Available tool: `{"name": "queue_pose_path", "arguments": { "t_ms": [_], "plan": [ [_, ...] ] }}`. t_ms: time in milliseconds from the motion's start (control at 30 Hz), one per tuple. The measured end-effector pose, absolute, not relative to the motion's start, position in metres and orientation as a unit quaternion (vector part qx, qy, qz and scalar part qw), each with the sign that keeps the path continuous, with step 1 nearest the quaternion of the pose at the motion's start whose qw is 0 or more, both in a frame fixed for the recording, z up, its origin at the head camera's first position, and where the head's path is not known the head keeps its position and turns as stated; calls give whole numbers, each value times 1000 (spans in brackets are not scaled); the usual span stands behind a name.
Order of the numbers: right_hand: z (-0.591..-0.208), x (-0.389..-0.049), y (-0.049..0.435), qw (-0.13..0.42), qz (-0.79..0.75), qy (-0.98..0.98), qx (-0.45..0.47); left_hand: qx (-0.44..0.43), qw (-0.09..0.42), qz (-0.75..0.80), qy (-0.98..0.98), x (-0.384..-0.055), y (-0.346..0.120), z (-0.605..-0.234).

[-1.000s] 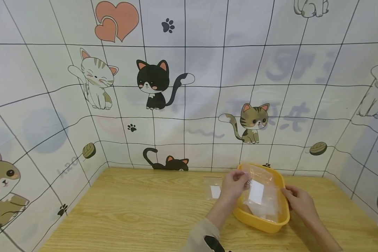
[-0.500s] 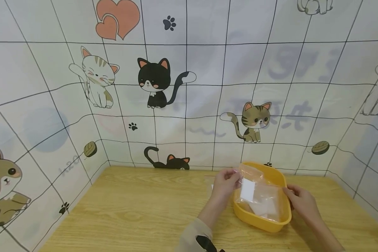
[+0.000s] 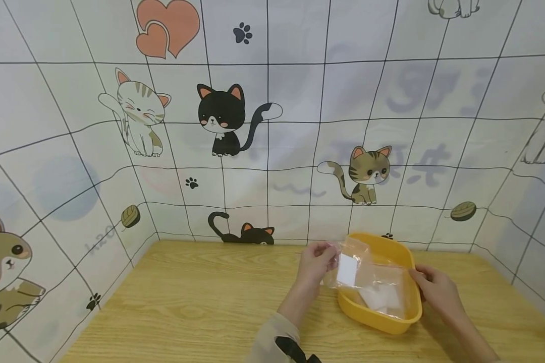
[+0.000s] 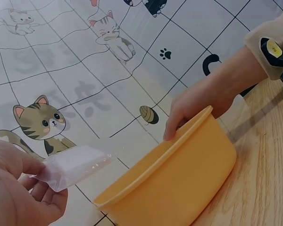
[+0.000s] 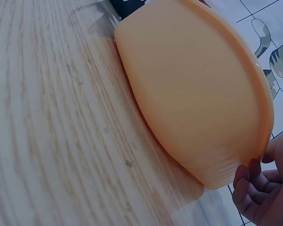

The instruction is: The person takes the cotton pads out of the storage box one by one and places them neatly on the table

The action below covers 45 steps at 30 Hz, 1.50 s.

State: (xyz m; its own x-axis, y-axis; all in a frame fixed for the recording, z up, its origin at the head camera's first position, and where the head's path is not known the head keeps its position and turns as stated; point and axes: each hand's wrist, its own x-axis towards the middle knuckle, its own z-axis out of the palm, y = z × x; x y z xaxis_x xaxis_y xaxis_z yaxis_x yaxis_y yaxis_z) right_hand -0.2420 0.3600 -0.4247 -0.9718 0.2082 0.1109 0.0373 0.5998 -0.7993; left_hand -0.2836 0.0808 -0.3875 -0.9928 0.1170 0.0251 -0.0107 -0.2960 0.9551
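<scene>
Bag [image 3: 350, 264]: moved left, now over left rim of yellow tub [image 3: 368, 318]
Bag's look: clear, shiny, white piece [image 3: 347, 270] inside
Left hand [image 3: 314, 263]: pinches bag's edge
Right hand [image 3: 438, 290]: pinches tub's rim

No readable text; faint lettering [image 3: 436, 159] on wall cloth [image 3: 295, 146] (too blurred).

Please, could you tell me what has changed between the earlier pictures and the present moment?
The left hand, pinching a clear plastic bag with a white piece in it, has moved to the left, carrying the bag from over the yellow basin partly past its left rim. Nothing was newly gripped or let go. The right hand still holds the basin's right rim; the basin stays in place.
</scene>
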Motion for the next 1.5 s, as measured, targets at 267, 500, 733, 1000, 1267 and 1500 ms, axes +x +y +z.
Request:
{"name": "queue_pose_path", "arguments": {
  "t_ms": [267, 500, 733, 1000, 1267, 1500],
  "plan": [
    [-426, -241, 360, 100, 450, -885, -65, 49, 40, 804, 591, -290, 69, -387],
    [-423, -241, 359, 93, 452, -884, -69, 36, 40, 806, 590, -301, 57, -389],
    [-422, -241, 358, 92, 448, -886, -71, 31, 30, 814, 579, -307, 43, -388],
    [-423, -241, 359, 97, 439, -891, -68, 39, 11, 819, 573, -312, 30, -389],
    [-423, -241, 359, 101, 434, -893, -69, 28, 9, 822, 569, -317, 19, -391],
    [-423, -242, 358, 98, 436, -892, -69, 16, 4, 815, 580, -320, 9, -393]
  ]
}}
